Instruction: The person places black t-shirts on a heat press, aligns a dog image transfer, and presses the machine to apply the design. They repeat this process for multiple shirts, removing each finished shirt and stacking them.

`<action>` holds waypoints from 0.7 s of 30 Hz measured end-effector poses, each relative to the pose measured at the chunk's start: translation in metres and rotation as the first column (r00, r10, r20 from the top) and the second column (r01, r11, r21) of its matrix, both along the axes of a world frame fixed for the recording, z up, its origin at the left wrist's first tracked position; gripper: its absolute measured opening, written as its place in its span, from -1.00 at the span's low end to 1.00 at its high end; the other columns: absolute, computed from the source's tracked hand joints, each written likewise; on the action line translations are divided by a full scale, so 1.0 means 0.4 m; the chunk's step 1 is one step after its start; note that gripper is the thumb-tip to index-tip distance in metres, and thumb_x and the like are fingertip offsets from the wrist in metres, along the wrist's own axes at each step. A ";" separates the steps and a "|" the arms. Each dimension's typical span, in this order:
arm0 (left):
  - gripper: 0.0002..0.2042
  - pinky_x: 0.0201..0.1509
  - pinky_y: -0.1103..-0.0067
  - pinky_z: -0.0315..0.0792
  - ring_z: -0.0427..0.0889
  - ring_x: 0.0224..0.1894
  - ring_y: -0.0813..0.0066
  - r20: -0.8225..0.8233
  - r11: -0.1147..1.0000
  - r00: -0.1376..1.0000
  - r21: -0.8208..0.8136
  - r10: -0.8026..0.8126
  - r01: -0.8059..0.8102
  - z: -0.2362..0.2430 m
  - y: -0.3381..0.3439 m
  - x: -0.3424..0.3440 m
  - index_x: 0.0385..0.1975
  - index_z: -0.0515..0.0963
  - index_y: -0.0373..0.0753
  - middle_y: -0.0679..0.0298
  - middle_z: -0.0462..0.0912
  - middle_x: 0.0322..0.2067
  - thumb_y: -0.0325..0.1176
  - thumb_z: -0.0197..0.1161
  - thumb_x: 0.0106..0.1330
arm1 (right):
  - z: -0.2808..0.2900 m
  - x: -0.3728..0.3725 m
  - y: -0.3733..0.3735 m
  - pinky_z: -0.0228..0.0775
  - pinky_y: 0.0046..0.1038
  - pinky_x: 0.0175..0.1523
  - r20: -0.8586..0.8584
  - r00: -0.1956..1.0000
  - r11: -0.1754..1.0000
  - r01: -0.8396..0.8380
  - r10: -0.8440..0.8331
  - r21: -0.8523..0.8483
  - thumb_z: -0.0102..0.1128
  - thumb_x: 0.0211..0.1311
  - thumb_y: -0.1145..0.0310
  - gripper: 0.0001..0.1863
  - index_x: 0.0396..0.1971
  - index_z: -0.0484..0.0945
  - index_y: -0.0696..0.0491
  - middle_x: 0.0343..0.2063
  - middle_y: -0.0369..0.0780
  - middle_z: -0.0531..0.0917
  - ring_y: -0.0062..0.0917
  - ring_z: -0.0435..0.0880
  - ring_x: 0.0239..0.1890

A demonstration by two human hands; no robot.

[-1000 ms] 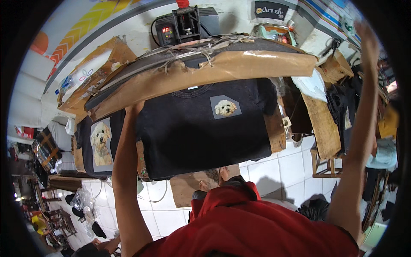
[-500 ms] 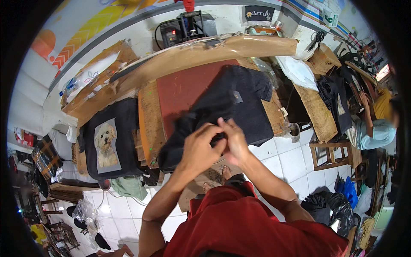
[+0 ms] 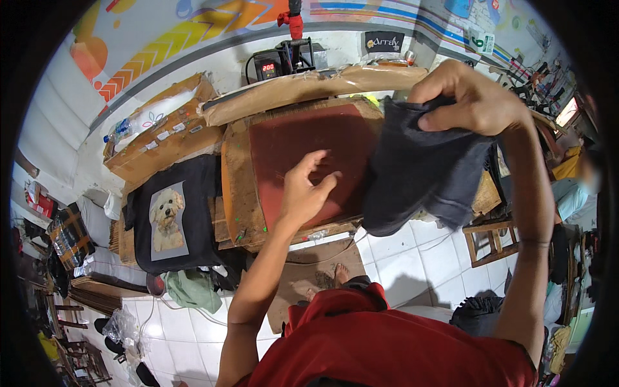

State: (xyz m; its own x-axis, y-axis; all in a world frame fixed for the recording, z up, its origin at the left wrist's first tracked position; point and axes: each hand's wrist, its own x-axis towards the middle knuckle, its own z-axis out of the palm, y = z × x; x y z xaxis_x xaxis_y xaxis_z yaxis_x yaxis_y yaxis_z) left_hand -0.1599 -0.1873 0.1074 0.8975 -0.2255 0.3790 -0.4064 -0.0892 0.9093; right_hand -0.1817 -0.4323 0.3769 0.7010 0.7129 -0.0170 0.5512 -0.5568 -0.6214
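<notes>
black cloth (image 3: 422, 168) and co-worker's head (image 3: 588, 170) blurred, red shirt (image 3: 387, 338) cut off below

The location is a garment-printing workshop. Indicators: a red-brown heat-press platen (image 3: 309, 138); behind the platen, a digital controller (image 3: 265, 69); left of the platen, a black T-shirt (image 3: 200, 206) with dog-portrait transfer (image 3: 169, 222).
</notes>
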 end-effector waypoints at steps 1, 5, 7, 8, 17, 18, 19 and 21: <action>-0.49 0.10 0.53 0.51 0.64 0.00 0.47 -0.091 0.996 0.993 -0.060 -0.075 0.070 0.002 -0.022 0.003 0.19 0.45 -0.38 0.15 0.61 0.06 -0.61 0.31 0.17 | 0.051 -0.019 0.003 0.45 -0.55 -0.17 0.031 0.999 0.994 -0.021 0.024 -0.111 0.29 0.02 0.67 -0.88 -0.38 0.65 0.33 -0.44 -0.24 0.73 -0.68 0.60 -0.34; -0.03 0.50 0.35 0.14 0.25 0.45 0.10 0.026 0.993 0.993 0.028 -0.111 0.111 0.024 -0.098 0.003 0.43 0.20 -0.24 -0.04 0.32 0.38 -0.34 0.58 -0.06 | 0.141 -0.066 0.003 0.41 -0.51 -0.41 0.027 0.999 0.986 -0.024 0.029 -0.162 0.34 -0.13 0.64 -0.87 -0.49 0.63 0.32 -0.61 -0.19 0.67 -0.58 0.58 -0.58; 0.06 0.54 0.37 0.08 0.15 0.50 0.13 0.020 0.965 0.966 -0.048 -0.256 0.257 0.034 -0.128 0.003 0.46 0.14 -0.25 0.00 0.23 0.43 -0.40 0.62 -0.13 | 0.170 -0.076 -0.009 0.49 -0.52 -0.37 0.030 0.994 0.980 -0.094 0.101 -0.173 0.36 -0.21 0.64 -0.80 -0.46 0.66 0.34 -0.56 -0.13 0.72 -0.55 0.66 -0.54; 0.07 0.54 0.37 0.07 0.13 0.51 0.16 0.047 0.946 0.945 -0.017 -0.324 0.325 0.038 -0.139 0.004 0.47 0.12 -0.25 0.03 0.21 0.44 -0.42 0.63 -0.14 | 0.183 -0.081 -0.017 0.52 -0.53 -0.35 0.066 0.990 0.986 -0.114 0.123 -0.122 0.36 -0.23 0.64 -0.78 -0.45 0.67 0.35 -0.54 -0.11 0.73 -0.54 0.69 -0.54; -0.60 0.14 0.51 0.44 0.62 -0.07 0.52 -0.414 0.587 0.545 0.030 -0.729 0.809 -0.010 -0.131 -0.069 -0.06 0.67 -0.34 0.30 0.74 -0.15 -0.31 0.54 0.12 | 0.227 -0.074 -0.122 0.57 -0.54 -0.24 0.203 0.978 0.992 0.077 -0.054 -0.103 0.36 -0.27 0.54 -0.70 -0.39 0.70 0.30 -0.46 -0.12 0.75 -0.54 0.71 -0.46; -0.58 0.12 0.53 0.44 0.62 -0.07 0.53 -0.420 0.664 0.602 -0.003 -0.679 0.747 -0.017 -0.097 -0.089 -0.05 0.67 -0.35 0.30 0.74 -0.15 -0.30 0.54 0.12 | 0.220 -0.071 -0.141 0.56 -0.55 -0.22 0.213 0.969 0.987 0.140 -0.122 -0.073 0.35 -0.27 0.54 -0.68 -0.36 0.70 0.28 -0.46 -0.15 0.74 -0.56 0.70 -0.45; -0.57 0.10 0.54 0.44 0.61 -0.07 0.53 -0.470 0.740 0.661 0.024 -0.584 0.672 -0.020 -0.054 -0.103 -0.04 0.66 -0.37 0.30 0.73 -0.15 -0.29 0.54 0.12 | 0.211 -0.068 -0.160 0.55 -0.55 -0.20 0.220 0.957 0.978 0.203 -0.189 -0.043 0.35 -0.27 0.54 -0.66 -0.33 0.70 0.26 -0.46 -0.18 0.73 -0.58 0.69 -0.44; -0.65 -0.10 0.60 0.45 0.59 -0.21 0.62 -0.442 0.823 0.694 -0.302 -0.568 0.481 -0.020 0.036 -0.127 -0.14 0.68 -0.35 0.36 0.71 -0.25 -0.27 0.51 0.16 | 0.184 -0.062 -0.207 0.54 -0.58 -0.19 0.275 0.913 0.953 0.293 -0.303 0.077 0.34 -0.28 0.55 -0.60 -0.27 0.68 0.22 -0.42 -0.25 0.71 -0.62 0.67 -0.40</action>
State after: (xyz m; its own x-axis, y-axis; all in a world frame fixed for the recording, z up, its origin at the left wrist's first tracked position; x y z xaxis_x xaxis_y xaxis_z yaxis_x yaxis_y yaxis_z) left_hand -0.2105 -0.1730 0.0995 0.7173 -0.6967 -0.0084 0.1620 0.1550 0.9745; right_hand -0.2064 -0.5150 0.4503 0.8532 0.4672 0.2317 0.5175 -0.7037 -0.4868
